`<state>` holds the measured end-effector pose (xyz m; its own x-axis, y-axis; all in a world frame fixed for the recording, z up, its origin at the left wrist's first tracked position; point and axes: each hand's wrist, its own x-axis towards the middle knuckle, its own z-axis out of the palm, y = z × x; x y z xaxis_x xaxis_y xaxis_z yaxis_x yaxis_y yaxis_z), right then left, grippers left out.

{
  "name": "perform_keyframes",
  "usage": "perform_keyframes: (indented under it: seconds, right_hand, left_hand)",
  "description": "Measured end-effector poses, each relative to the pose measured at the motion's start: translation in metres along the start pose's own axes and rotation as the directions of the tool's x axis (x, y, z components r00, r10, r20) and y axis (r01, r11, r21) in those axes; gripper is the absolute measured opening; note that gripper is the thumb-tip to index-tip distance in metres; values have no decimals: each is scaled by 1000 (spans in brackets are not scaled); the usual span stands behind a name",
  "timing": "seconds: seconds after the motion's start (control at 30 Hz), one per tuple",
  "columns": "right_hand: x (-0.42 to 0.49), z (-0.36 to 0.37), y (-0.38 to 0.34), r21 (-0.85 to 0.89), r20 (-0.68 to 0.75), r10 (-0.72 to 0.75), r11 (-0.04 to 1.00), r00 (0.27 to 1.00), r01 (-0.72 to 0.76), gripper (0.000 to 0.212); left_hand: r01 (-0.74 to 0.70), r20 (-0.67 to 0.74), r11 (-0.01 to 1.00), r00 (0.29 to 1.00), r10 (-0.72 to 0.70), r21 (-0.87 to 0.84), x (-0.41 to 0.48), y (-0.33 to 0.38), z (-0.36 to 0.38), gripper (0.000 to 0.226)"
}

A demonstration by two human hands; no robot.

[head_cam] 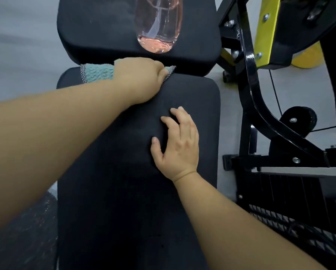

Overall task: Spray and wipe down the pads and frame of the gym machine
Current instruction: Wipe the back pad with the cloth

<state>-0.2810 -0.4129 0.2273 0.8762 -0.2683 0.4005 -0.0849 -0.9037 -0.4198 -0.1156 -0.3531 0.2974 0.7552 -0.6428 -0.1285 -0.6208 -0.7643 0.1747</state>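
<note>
The left hand is clenched on a teal cloth, bunching it against the far edge of the near pad, just at the gap before the far pad. The right hand lies on the near pad with fingers loosely spread, grasping nothing. Both pads are black and matte. To the right stands the machine's black frame with a yellow bar, a black pulley wheel and a mesh guard. A grey floor shows on the left, and a dark speckled mat lower left. Most of the cloth is hidden under the left hand, and only its two ends show. A clear bottle of pinkish liquid lies on the far pad; its top is cut off by the upper edge, so no sprayer shows. Its long axis runs away from the viewer, base nearest, in line with the near pad's length, while the cloth lies crosswise.
</note>
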Motion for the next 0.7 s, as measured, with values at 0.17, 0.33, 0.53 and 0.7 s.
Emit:
perform_keyframes:
  seconds: [0.17,0.33,0.53,0.7]
  right_hand:
    - [1,3,0,48,-13,-11,999,1000,11,39]
    - [0,3,4,67,-20,-22,997,1000,24,38]
    - [-1,3,5,72,-9,-16,997,1000,16,38]
    - [-1,3,4,97,-40,3,995,999,1,38]
  left_hand:
    - [-47,38,998,998,49,-45,41,58,6,32]
    - [-164,136,984,976,173,-75,58,82,10,35]
    - [-253,89,954,959,269,-159,27,50,6,39]
    - [-194,53,960,977,209,-203,14,40,3,37]
